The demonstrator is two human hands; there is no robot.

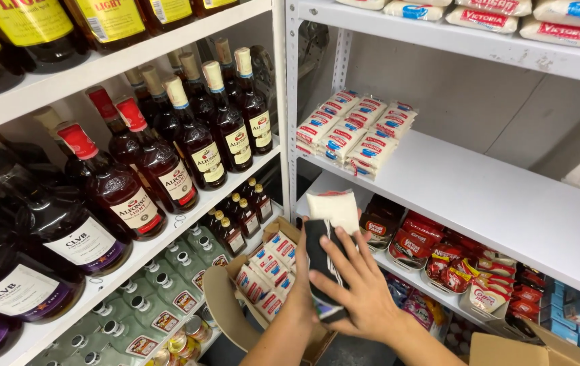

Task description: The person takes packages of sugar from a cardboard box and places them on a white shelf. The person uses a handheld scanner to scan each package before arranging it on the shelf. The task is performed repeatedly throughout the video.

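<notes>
Nearest, the right hand [361,285] lies with fingers [344,251] spread flat over a black packet [318,261], pressing it. The left hand [302,285], mostly hidden behind, grips the packet and a white pack [334,209] above. Beyond stands an open cardboard box [263,271] of small packs; farther off, white packs [354,132] are stacked on the shelf [493,196].

Bright, even overhead light sharpens the white shelf [480,196], glare glints on the dark liquor bottles [195,135] left of it, shadow pools beneath it, and frame edges bow slightly.
</notes>
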